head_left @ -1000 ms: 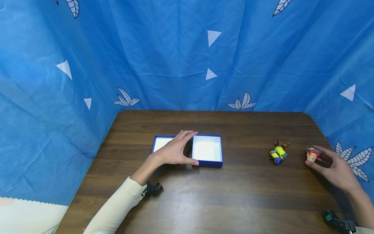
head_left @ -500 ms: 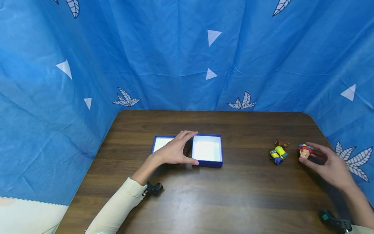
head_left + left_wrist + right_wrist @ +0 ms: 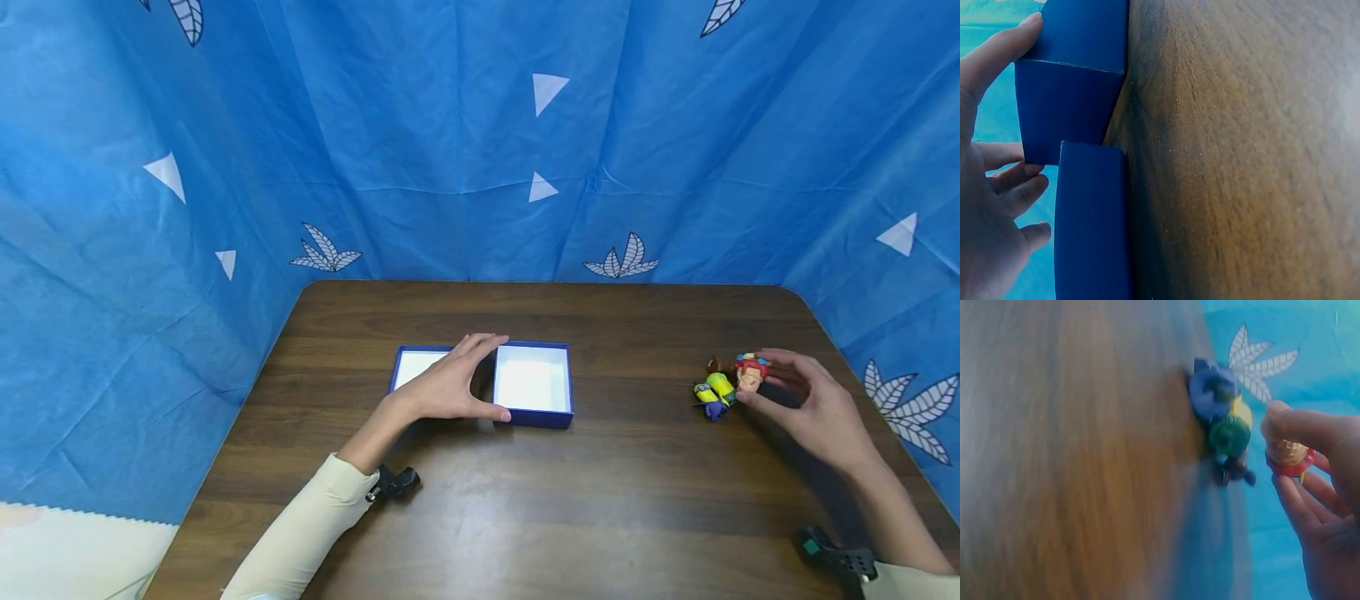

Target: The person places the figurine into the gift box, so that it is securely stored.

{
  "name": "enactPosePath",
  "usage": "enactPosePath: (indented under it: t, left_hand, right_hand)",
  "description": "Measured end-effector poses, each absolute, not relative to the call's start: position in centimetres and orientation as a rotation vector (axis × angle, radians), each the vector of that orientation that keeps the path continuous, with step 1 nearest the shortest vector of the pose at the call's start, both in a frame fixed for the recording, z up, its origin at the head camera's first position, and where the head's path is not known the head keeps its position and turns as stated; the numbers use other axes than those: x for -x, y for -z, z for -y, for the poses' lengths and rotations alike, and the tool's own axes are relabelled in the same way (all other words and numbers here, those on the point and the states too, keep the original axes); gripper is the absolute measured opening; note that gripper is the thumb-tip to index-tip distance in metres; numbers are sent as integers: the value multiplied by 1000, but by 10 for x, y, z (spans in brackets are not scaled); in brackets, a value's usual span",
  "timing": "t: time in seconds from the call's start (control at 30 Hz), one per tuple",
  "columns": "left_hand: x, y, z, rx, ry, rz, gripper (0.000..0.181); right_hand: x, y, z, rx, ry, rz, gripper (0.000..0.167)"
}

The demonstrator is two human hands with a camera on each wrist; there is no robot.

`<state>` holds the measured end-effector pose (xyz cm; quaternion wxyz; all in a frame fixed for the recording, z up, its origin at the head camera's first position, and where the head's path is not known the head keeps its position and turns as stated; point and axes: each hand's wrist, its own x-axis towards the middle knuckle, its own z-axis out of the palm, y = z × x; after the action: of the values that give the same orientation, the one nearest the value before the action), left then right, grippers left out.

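My left hand spans the left end of a blue box with a white inside, thumb at the front wall and fingers at the back. In the left wrist view the thumb presses the blue box. My right hand pinches a small toy figure with a red top and tan face, raised off the table. A waffle-cone pattern shows on this toy figure in the right wrist view. Just left of it lie yellow toy figures, with blue and green parts, and a brown toy.
A second shallow blue-edged, white-lined box part lies against the left side of the blue box, partly behind my left hand. The brown wooden table has a blue patterned cloth behind and at its sides.
My right hand has moved left with the toy figure, from near the table's right edge to right beside the yellow toys. The left hand and the box stay in place.
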<state>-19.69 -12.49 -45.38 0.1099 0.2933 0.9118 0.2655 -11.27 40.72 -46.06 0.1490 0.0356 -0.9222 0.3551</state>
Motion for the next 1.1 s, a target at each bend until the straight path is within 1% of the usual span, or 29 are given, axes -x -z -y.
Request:
enactPosePath:
  t: [0.13, 0.33, 0.77, 1.1]
  left_hand:
    - [196, 453, 125, -866, -785, -2673, 120]
    - [196, 451, 125, -863, -793, -2669, 120]
    - [194, 450, 124, -846, -797, -2656, 120]
    - [194, 448, 124, -848, -790, -2657, 121]
  right_hand:
    - [117, 457, -395, -156, -1052, 2598, 63]
    - [120, 452, -379, -233, -1092, 2588, 63]
    - [125, 445, -347, -281, -1351, 2584, 66]
    - [128, 440, -330, -300, -1379, 2603, 64]
